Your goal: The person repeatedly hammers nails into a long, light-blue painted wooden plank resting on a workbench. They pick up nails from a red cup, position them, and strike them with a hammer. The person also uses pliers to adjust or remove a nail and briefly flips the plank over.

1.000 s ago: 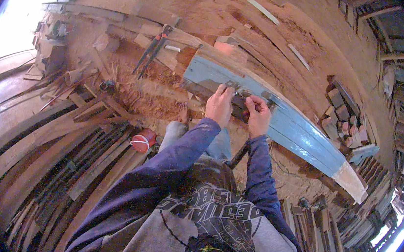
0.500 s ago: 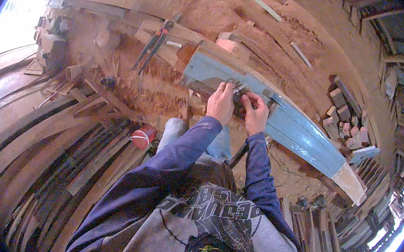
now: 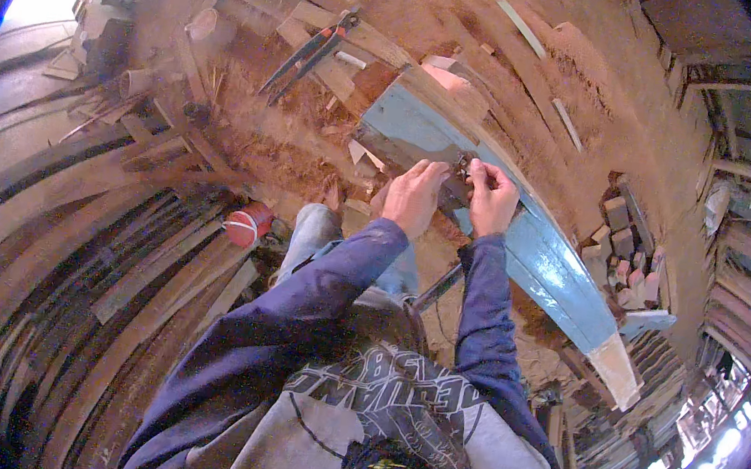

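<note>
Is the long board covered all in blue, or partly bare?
Partly bare: the board is mostly blue, but its narrow end looks pale brown.

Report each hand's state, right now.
Left hand: fingers bent together; whether it holds anything cannot be told.
Right hand: pinched closed at a small metal part; firm grip cannot be told.
</note>
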`<move>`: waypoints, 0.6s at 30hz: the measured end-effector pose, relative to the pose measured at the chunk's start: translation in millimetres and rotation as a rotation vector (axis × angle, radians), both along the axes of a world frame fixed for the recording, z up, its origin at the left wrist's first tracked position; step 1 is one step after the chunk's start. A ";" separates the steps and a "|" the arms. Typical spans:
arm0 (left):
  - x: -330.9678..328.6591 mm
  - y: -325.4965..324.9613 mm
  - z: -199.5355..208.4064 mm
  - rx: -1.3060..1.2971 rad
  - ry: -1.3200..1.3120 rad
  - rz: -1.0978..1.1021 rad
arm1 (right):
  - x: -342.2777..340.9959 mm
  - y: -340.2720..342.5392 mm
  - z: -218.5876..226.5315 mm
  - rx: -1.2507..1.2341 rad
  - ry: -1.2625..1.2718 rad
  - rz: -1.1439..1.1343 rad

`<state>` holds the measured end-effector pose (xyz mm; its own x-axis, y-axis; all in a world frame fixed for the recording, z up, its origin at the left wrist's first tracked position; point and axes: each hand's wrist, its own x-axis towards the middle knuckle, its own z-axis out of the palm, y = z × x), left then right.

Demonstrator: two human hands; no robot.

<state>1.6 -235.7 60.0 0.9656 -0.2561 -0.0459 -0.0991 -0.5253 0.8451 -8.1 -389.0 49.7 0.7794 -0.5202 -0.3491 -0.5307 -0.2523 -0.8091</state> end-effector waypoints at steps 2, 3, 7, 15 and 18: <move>-0.6 23.1 6.2 -0.060 -0.030 0.020 | 5.1 -6.7 -0.2 0.041 0.004 0.011; -1.4 34.8 8.3 -0.064 -0.074 0.059 | 7.4 -10.5 -1.2 0.030 0.012 0.035; -17.6 92.0 4.4 0.049 0.003 0.197 | 13.2 -21.7 -8.4 -0.159 0.083 0.143; -111.0 251.0 -70.8 -0.176 0.526 0.408 | 8.0 -26.3 -8.1 -0.322 0.057 0.188; -184.7 311.8 -118.4 -0.103 0.424 0.545 | 10.7 -42.2 -16.2 -0.478 0.092 0.241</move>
<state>-183.1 76.2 -58.4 0.8618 0.2362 -0.4489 0.5052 -0.3213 0.8009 2.6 -431.1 33.5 0.8736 -0.4478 -0.1904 -0.4758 -0.7040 -0.5272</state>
